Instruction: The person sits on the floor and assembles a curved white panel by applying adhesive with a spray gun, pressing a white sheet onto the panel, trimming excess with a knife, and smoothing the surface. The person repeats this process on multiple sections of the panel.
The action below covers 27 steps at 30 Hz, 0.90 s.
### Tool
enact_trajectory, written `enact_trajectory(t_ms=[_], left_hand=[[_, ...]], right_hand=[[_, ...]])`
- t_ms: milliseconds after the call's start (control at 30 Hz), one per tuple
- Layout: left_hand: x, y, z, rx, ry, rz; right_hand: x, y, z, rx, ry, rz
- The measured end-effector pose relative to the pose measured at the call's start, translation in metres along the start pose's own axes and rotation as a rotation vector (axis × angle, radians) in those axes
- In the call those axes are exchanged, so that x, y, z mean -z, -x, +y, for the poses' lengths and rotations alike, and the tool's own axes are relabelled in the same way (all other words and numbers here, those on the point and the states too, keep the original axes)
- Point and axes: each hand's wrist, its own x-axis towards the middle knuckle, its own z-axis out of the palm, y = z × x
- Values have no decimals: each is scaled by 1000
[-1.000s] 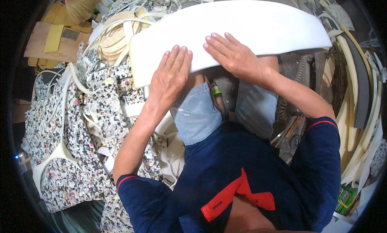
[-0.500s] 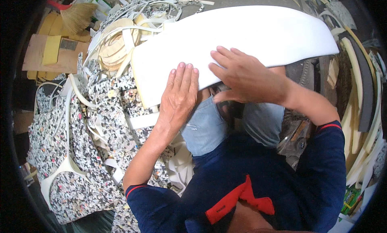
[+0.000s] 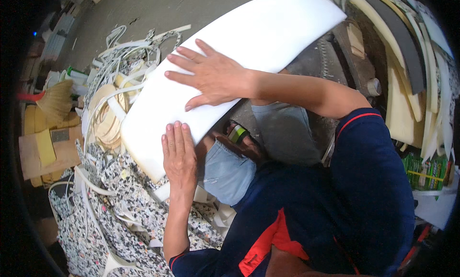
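A large white foam sheet (image 3: 268, 33) with a curved far edge lies across my knees, running from lower left to upper right. My left hand (image 3: 179, 150) rests flat near its left end, fingers straight and side by side at the near edge. Farther up the sheet, my right hand (image 3: 211, 76) lies palm down with its fingers spread, pointing left. Neither hand grips anything. The sheet's underside is hidden.
Speckled foam slabs (image 3: 115, 210) and scrap strips heap at the left, with round cream offcuts (image 3: 108, 119) and a straw broom (image 3: 56, 102) behind. Long cream and grey foam strips (image 3: 407, 47) stand at the right. A small white roll (image 3: 373, 87) sits near them.
My right hand has slid left along the sheet, its fingers spreading. The view has turned, so the sheet appears more tilted and farther left. My left hand stays near the sheet's left end.
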Motion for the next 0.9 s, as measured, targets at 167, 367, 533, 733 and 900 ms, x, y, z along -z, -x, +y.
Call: enact_trajectory(t_ms=[167, 367, 533, 733, 900], left_hand=[[46, -17, -8, 58, 285, -255], [54, -100, -1, 220, 479, 4], [-6, -157, 2, 342, 43, -69], [-30, -173, -59, 211, 135, 20], [-39, -177, -89, 69, 163, 39]], right_hand=[[37, 74, 43, -167, 24, 178], [104, 202, 131, -1365, -708, 944], [42, 187, 154, -1387, -1672, 1033], [48, 161, 142, -1070, -1891, 1038], [62, 192, 113, -1015, -1859, 903]])
